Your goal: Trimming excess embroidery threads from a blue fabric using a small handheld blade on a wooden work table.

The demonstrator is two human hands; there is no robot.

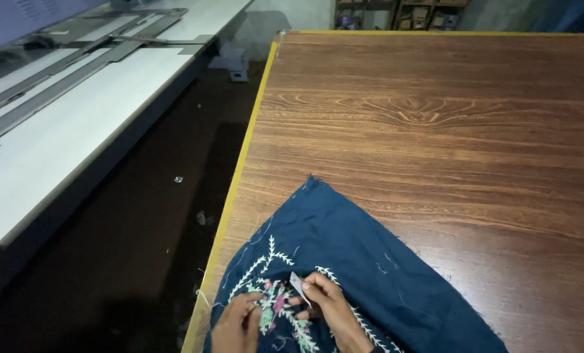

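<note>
1. The left hand (pixel 236 323) lay at the bottom edge of the view, its fingers curled down onto the embroidered patch (pixel 275 307) of a dark blue cloth (pixel 364 261), pressing it flat; whether it pinched any thread could not be told.
2. The right hand (pixel 328 307) sat just beside it, fingers closed around a small pale blade-like tool (pixel 298 286) whose tip pointed up and left over the stitching. The two hands were close together, almost touching, over the same patch.
3. The embroidery showed white leafy sprigs with pink and green flowers, running under both hands and out along the cloth toward the lower right.
4. The cloth spread across the near left corner of a wooden table (pixel 436 117), its frayed point reaching up toward the table's middle, with loose threads scattered on its surface.
5. A yellow edge strip (pixel 249 140) ran along the table's left side and across its far end.
6. Left of the table lay a dark floor (pixel 148 222) with a few small bits of debris.
7. Beyond the floor stood a long white machine bed (pixel 63 131) with grey metal rails (pixel 76 62) crossing it.
8. At the far end, shelves (pixel 396 13) with boxes were dimly visible.
</note>
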